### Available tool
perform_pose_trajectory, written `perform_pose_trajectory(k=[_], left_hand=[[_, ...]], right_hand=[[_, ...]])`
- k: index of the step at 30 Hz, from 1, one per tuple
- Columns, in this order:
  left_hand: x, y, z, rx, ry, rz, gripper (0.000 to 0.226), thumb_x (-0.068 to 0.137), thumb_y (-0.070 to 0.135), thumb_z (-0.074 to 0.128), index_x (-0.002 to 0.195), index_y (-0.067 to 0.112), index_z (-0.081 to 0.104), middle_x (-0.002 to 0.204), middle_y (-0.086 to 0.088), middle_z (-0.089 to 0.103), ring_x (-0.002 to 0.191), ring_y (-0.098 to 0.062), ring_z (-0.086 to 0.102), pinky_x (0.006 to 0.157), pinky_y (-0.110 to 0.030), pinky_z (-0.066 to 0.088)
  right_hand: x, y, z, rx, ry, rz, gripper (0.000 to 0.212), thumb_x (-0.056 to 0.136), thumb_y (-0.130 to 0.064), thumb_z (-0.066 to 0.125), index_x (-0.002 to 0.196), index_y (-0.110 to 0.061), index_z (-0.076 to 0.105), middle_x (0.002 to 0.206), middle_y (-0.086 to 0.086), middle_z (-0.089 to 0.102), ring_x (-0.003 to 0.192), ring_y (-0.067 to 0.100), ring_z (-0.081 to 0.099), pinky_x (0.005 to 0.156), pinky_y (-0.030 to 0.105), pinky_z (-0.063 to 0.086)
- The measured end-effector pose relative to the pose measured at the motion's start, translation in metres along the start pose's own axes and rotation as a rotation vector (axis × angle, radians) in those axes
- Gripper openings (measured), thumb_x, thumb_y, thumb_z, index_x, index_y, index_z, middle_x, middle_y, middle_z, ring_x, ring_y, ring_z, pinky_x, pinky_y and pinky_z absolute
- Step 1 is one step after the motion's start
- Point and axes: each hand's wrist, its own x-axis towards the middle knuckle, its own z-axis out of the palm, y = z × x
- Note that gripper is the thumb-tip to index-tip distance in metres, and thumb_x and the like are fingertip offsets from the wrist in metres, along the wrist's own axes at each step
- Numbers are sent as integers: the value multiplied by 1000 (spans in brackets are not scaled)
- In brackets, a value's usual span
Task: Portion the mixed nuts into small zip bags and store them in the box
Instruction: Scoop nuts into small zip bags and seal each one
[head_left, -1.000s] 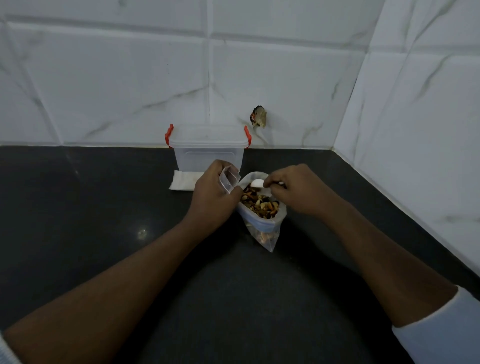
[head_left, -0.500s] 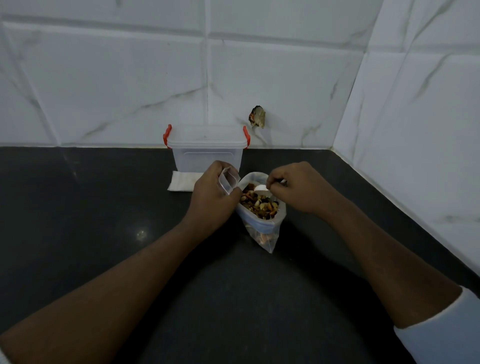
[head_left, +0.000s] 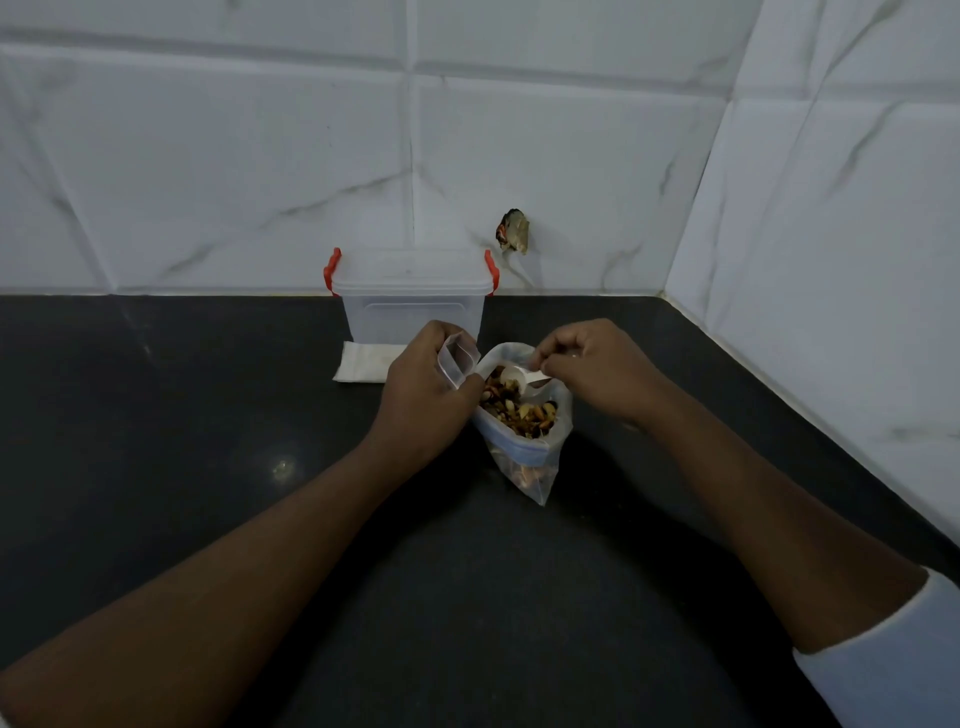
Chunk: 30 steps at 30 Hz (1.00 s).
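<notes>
We hold a small zip bag (head_left: 457, 361) in our left hand (head_left: 426, 384), just left of the middle of the frame. Our fingers curl round it and pinch it. Its mouth points up and looks open, and we see no nuts in it yet.

This bag is thin, soft and very light. It will flop or fold shut if we let go. We think the best place to hold it is by the stiffer zip edge, so the mouth stays wide.

Our right hand (head_left: 597, 371) pinches the handle of a white spoon (head_left: 519, 375). The scoop end sits over the big bag (head_left: 524, 447) in the middle of the frame. We cannot tell if the spoon has nuts in it.

The big bag stands on the dark counter (head_left: 208, 415) with its top rolled down. It is open and holds the mixed nuts (head_left: 519, 410), which are brown, dark and pale. It is soft plastic too, so a hard push could tip it. The nuts are small and hard, and we think they will roll away if they drop.

The box (head_left: 410, 306) sits behind our hands, in the upper middle, close to the white wall (head_left: 208, 156). It is clear, its lid is on, and it has red clips (head_left: 331, 267) at both ends. It looks empty, but we cannot be sure. A flat white thing (head_left: 361, 364) lies on the counter, just in front of the box on its left side. We cannot tell what it is.
</notes>
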Motion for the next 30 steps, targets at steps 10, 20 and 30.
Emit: perform_pose_trajectory(k=[10,20,30], left_hand=[[1,0,0,16,-14,-3,31,92,15,70,113,28,52,107,13,57,96,2,55,73,-9,38],[2,-4,1,14,-4,41,30,91,17,72,110,31,53,100,20,57,95,9,56,69,-1,41],[1,-5,1,18,-4,42,29,91,19,73,110,30,55,102,19,58,96,7,56,70,-2,40]], right_hand=[[3,6,-8,435,91,295,17,95,-10,59,91,-7,76,98,24,74,56,11,44,41,18,34],[-4,-3,-5,-213,-60,-180,23,95,-15,61,100,-28,79,97,-16,73,87,-1,67,70,14,47],[-1,1,-12,-122,-60,-185,21,91,-13,64,89,-26,80,86,-15,75,83,1,68,73,18,51]])
